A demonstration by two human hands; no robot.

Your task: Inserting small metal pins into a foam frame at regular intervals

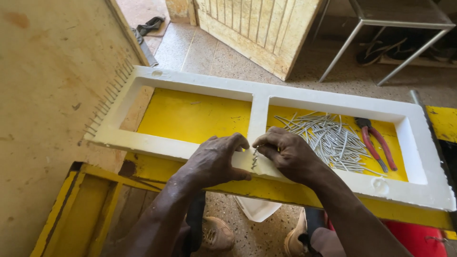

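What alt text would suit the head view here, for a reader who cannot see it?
Two hands work at the near rail of a white two-opening frame: the left hand presses on it while the right hand pinches small nails. The frame lies on a yellow surface, with loose nails and red-handled pliers in its right opening.

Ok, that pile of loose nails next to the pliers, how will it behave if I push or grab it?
The nails lie loose and crisscrossed, so a push would probably scatter them. Being thin, round and smooth-looking, single ones may roll on the yellow surface. A grabbed handful would likely shed some and prick.
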